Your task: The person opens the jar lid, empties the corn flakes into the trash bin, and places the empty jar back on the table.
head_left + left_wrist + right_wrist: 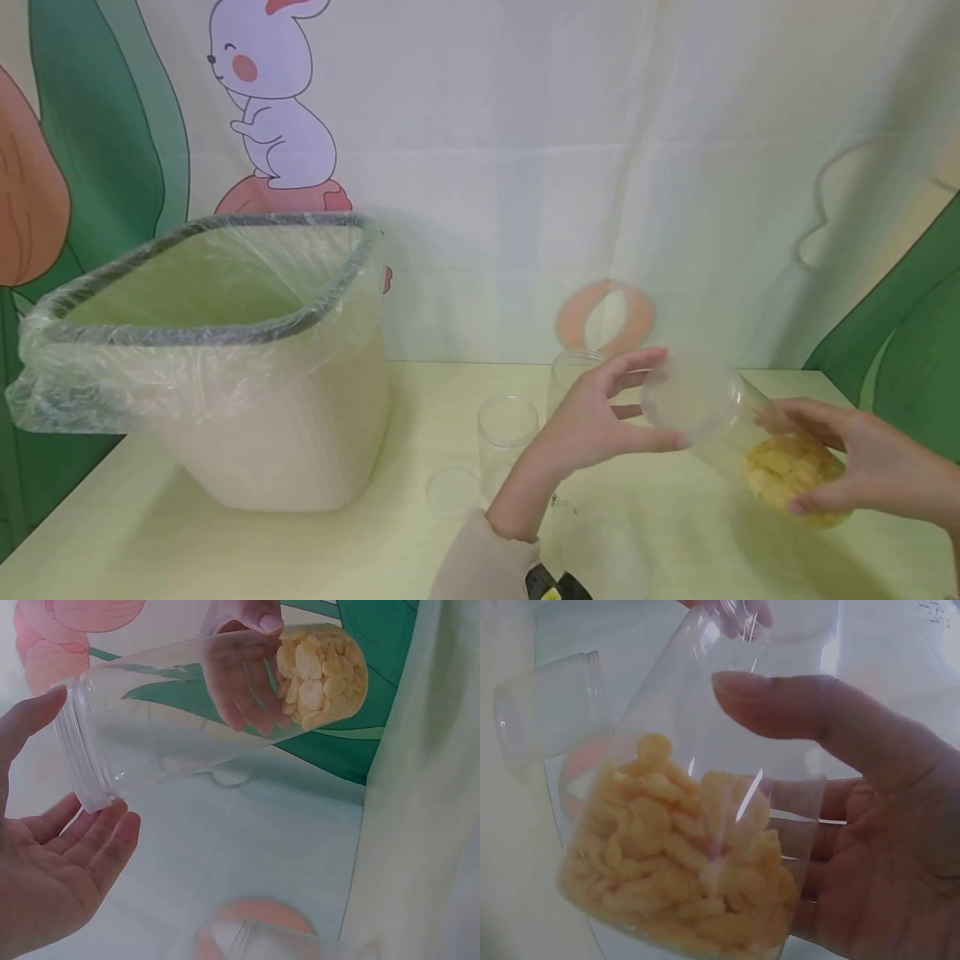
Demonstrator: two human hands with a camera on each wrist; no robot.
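A tall clear plastic jar (723, 425) is tilted in the air over the right of the table, with yellow flakes (787, 471) gathered at its base. My left hand (596, 412) grips the jar's ridged end between thumb and fingertips; whether a lid covers that end, I cannot tell. Around the base, my right hand (862, 458) holds the jar, its thumb on one side and fingers on the other. The right wrist view shows the flakes (682, 862) heaped inside, close to that hand's fingers.
A bin (300, 425) lined with a clear bag stands at the left. Behind my left arm are two clear jars, one nearer (506, 429) and one farther (573, 367). A clear round disc (453, 492) lies beside them. A printed curtain (487, 167) hangs behind the table (405, 542).
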